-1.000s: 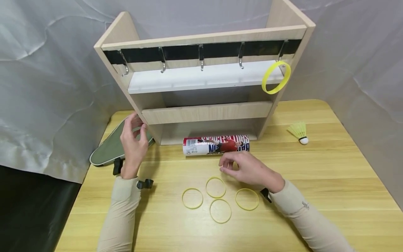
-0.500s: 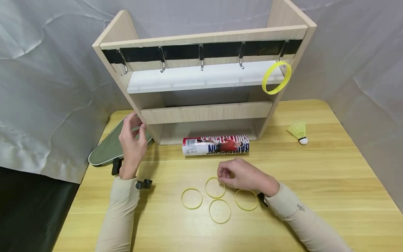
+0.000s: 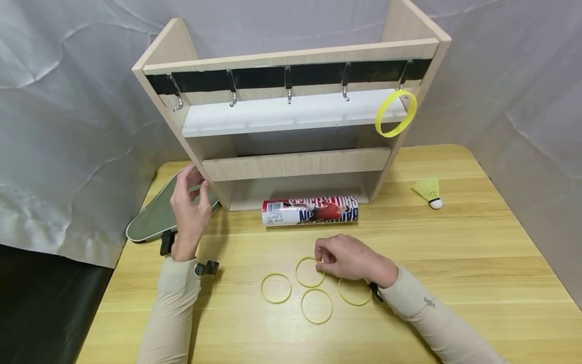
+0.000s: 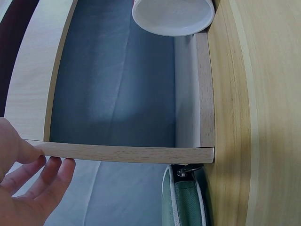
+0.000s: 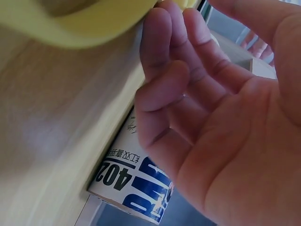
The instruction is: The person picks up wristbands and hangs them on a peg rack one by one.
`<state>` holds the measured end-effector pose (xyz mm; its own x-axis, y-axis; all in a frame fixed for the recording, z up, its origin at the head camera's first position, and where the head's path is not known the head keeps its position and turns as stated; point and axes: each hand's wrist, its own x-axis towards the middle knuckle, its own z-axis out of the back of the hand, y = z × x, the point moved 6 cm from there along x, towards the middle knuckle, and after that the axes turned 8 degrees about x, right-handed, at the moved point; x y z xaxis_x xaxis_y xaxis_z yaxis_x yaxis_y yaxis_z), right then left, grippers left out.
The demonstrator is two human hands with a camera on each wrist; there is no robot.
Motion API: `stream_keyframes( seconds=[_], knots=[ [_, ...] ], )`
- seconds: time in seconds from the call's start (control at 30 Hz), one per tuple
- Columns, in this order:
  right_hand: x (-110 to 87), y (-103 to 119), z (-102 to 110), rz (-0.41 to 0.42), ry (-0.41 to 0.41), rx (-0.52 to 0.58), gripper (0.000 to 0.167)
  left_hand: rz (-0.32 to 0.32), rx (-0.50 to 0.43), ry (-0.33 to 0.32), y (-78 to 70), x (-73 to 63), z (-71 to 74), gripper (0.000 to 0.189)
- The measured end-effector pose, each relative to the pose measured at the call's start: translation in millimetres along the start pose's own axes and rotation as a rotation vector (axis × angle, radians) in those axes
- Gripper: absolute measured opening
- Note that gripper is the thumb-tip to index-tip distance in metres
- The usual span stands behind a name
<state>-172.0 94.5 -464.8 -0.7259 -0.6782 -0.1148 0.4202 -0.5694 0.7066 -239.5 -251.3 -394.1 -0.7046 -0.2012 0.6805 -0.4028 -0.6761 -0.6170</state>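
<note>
In the head view my left hand (image 3: 191, 217) grips the left side panel of a wooden shelf rack (image 3: 295, 164). The left wrist view has the thumb on one face of the panel edge (image 4: 127, 153) and the fingers on the other. My right hand (image 3: 347, 258) is low over the table, its thumb and fingertips at the upper right edge of a yellow ring (image 3: 297, 280). They appear to pinch it, though the contact is partly hidden. Around it lie further yellow rings: one left (image 3: 262, 290), one in front (image 3: 317, 323), one right (image 3: 354, 304), partly covered by my hand.
Metal hooks (image 3: 289, 96) line the rack's black strip; a yellow ring (image 3: 382, 114) hangs at the far right one. A printed shuttlecock tube (image 3: 309, 211) lies at the rack's foot. Right stands a yellow shuttlecock (image 3: 428, 191); left lies a green racket-shaped case (image 3: 152, 220).
My right hand has come down and toward me, from near the tube to the edge of the ring. The left hand has stayed on the panel. The rings lie as before.
</note>
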Motion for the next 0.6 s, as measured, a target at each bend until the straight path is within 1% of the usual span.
stream_keyframes(
  seconds=[0.2,0.27,0.47,0.6],
  knots=[
    [-2.7,-2.6,-1.8,-0.063,-0.004,-0.028,0.02,0.001,0.008,0.008,-0.8,0.1,0.1,0.04],
    [-3.6,-3.0,-2.5,-0.076,-0.002,-0.033,0.021,0.005,0.006,0.001,-0.9,0.2,0.1,0.04],
    [-3.2,-1.8,-3.4,-0.073,0.016,-0.029,0.021,0.007,-0.001,-0.01,-0.2,0.0,-0.4,0.04],
    [-1.8,-1.1,-4.0,-0.067,0.029,-0.02,0.019,0.001,0.005,-0.003,0.5,0.1,-0.7,0.04]
  ],
)
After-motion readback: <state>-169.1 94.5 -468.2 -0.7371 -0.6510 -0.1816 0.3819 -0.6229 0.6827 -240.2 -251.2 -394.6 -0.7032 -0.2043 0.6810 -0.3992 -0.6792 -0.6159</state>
